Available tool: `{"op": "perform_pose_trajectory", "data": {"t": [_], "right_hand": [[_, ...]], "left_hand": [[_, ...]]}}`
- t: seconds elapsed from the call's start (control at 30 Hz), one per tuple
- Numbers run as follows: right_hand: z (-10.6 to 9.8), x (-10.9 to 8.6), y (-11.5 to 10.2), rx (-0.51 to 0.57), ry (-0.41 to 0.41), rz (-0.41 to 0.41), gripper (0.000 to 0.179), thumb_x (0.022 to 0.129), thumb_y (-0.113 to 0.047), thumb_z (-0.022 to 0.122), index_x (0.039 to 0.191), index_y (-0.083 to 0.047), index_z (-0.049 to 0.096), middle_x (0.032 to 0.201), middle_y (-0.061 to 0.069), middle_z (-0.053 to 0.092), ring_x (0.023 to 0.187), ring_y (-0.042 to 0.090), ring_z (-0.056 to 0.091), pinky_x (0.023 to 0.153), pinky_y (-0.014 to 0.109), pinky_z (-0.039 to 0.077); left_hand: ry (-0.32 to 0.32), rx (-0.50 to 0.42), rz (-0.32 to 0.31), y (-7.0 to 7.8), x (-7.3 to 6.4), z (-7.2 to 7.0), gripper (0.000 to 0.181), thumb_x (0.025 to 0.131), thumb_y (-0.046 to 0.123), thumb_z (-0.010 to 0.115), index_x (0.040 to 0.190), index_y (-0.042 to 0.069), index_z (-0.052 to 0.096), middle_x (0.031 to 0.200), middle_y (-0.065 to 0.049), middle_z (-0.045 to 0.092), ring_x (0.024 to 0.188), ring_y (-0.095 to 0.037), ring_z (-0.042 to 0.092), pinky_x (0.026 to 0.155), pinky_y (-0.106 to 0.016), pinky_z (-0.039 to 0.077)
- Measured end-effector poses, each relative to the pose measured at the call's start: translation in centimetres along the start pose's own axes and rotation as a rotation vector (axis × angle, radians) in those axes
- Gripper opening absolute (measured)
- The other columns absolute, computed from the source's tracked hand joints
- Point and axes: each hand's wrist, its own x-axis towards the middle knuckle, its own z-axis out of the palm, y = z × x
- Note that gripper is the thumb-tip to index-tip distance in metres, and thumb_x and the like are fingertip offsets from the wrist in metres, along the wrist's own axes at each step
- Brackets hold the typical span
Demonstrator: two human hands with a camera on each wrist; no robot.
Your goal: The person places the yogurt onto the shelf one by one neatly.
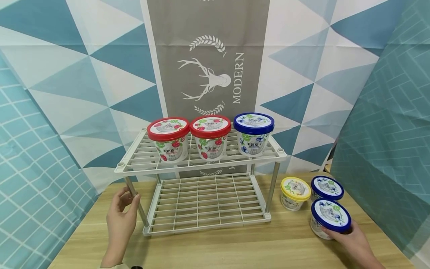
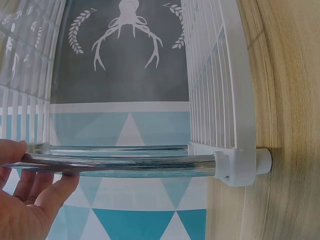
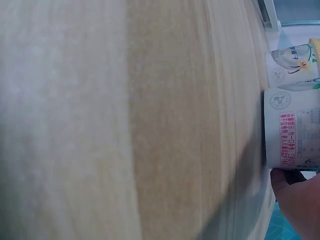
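At the left front corner of a white two-tier rack [image 1: 201, 226], my left hand [image 1: 121, 218] pinches the metal post [image 2: 125, 165] between thumb and fingers. My right hand [image 1: 357, 244] grips a tub with a blue lid [image 1: 330, 213] at the table's right side. Its printed white wall [image 3: 295, 130] faces the right wrist view, thumb against its side. Just behind it stand another blue-lidded tub [image 1: 326, 186] and a smaller yellow-lidded tub [image 1: 295, 190]. On the rack's upper shelf sit two red-lidded tubs [image 1: 168, 140] and one blue-lidded tub [image 1: 253, 134] in a row.
The rack's lower shelf [image 1: 208, 201] is a slatted grid close over the wooden table [image 1: 215, 250]. A patterned cloth [image 1: 208, 45] with a deer head hangs behind, and blue tile-patterned sheets [image 1: 37, 168] flank both sides.
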Motion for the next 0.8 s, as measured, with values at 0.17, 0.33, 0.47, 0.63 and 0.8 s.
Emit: {"op": "perform_pose_trajectory", "data": {"t": [0.17,0.33,0.47,0.63,0.8], "right_hand": [[-0.1,-0.4,-0.3,-0.017,-0.021,-0.02,0.132,0.068,-0.064,0.071,0.143,0.012,-0.007,0.14,0.042,0.014,0.126,0.057,0.023,0.102,0.065,0.028],[-0.2,-0.9,-0.9,-0.028,-0.031,-0.03,0.13,0.07,-0.064,0.07,0.143,0.011,-0.007,0.141,0.041,0.014,0.126,0.056,0.024,0.101,0.065,0.03],[-0.1,-1.2,-1.4,-0.025,-0.045,-0.038,0.128,0.071,-0.063,0.069,0.144,0.01,-0.007,0.142,0.04,0.014,0.126,0.055,0.024,0.101,0.065,0.029],[0.1,-1.6,-1.7,-0.018,-0.06,-0.054,0.122,0.075,-0.057,0.069,0.144,0.009,-0.007,0.142,0.039,0.015,0.126,0.054,0.025,0.101,0.065,0.029],[0.3,-1.9,-2.0,-0.006,-0.074,-0.066,0.122,0.076,-0.057,0.069,0.144,0.009,-0.007,0.143,0.038,0.014,0.127,0.054,0.024,0.101,0.064,0.03]], "left_hand": [[-0.006,-0.01,-0.003,0.0,0.0,-0.1,0.037,0.087,0.009,0.065,0.123,0.005,0.054,0.085,0.029,0.051,0.078,0.017,0.05,0.063,0.0,0.042],[-0.012,-0.016,-0.013,0.0,0.0,-0.1,0.037,0.088,0.01,0.064,0.123,0.005,0.054,0.086,0.029,0.052,0.078,0.016,0.05,0.063,0.0,0.042],[-0.005,-0.016,-0.009,0.0,0.0,-0.1,0.036,0.088,0.01,0.064,0.122,0.005,0.054,0.086,0.03,0.052,0.078,0.016,0.05,0.063,0.0,0.042],[-0.006,-0.021,0.005,0.0,0.0,-0.1,0.036,0.088,0.01,0.064,0.122,0.004,0.054,0.086,0.031,0.052,0.078,0.017,0.05,0.062,0.0,0.042],[-0.008,-0.007,-0.006,0.0,0.0,0.0,0.036,0.088,0.01,0.064,0.122,0.006,0.054,0.086,0.03,0.052,0.078,0.016,0.05,0.063,-0.001,0.042]]}}
